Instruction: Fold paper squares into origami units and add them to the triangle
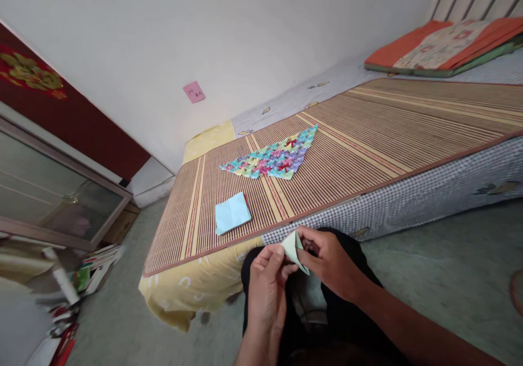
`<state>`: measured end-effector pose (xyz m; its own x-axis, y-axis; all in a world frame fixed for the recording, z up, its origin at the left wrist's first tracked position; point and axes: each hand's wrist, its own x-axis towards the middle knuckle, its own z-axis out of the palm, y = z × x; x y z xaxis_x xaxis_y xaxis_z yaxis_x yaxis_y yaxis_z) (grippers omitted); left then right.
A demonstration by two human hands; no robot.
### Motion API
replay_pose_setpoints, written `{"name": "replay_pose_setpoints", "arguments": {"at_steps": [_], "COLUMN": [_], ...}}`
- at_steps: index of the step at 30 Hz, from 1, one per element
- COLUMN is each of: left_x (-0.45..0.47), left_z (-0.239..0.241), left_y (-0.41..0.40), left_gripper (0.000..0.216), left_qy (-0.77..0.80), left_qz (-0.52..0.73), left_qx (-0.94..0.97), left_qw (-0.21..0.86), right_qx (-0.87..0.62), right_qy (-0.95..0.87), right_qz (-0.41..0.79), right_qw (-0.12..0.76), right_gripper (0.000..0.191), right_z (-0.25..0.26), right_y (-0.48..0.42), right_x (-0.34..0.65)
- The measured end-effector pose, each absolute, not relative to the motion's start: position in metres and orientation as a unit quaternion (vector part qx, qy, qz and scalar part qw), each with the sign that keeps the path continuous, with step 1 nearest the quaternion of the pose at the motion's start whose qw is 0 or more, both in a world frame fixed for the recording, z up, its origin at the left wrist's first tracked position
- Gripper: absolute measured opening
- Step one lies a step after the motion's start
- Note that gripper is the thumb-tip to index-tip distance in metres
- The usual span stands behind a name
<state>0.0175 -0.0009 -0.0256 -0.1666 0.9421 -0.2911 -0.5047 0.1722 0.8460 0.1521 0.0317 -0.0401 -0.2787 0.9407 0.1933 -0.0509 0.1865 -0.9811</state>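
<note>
Between my two hands, above my lap, is a pale green sheet of folded paper [292, 248], bent into a pointed shape with an opening on its right side. My left hand [269, 268] pinches its left edge between thumb and fingers. From the right, my right hand [321, 251] grips the other side, its thumb at the opening and partly hidden by the paper. On the bed mat just beyond lies a stack of light blue square paper [232, 214]. Farther back, many small folded paper pieces in several colours form a triangular patch [273, 156].
A striped bamboo mat [347, 153] covers the bed, its front edge just past my knees. Folded orange bedding [445, 47] rests at the back right. A pink note [194, 91] is on the wall. At left stand a glass-fronted cabinet [53, 186] and floor clutter [87, 273].
</note>
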Motion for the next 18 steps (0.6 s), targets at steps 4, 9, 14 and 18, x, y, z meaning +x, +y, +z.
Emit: {"name": "replay_pose_setpoints", "arguments": {"at_steps": [4,9,14,18], "left_x": [0.027,0.034,0.034,0.031], "left_z": [-0.029,-0.026,-0.027,-0.028], "left_y": [-0.006,-0.021,-0.026,-0.025], "left_gripper": [0.032,0.016,0.016,0.016], "left_qy": [0.519,0.561,0.584,0.587], "left_qz": [0.639,0.602,0.575,0.570], "left_qx": [0.312,0.435,0.463,0.486], "left_qw": [0.474,0.365,0.337,0.308], "right_qx": [-0.393,-0.389,-0.381,-0.369], "right_qy": [-0.632,-0.625,-0.620,-0.621], "right_qz": [0.414,0.391,0.386,0.392], "right_qw": [0.524,0.553,0.567,0.569], "right_gripper": [0.015,0.014,0.018,0.018], "right_z": [-0.035,-0.034,-0.036,-0.039], "right_y": [0.027,0.026,0.026,0.022], "right_x": [0.145,0.142,0.139,0.137]}}
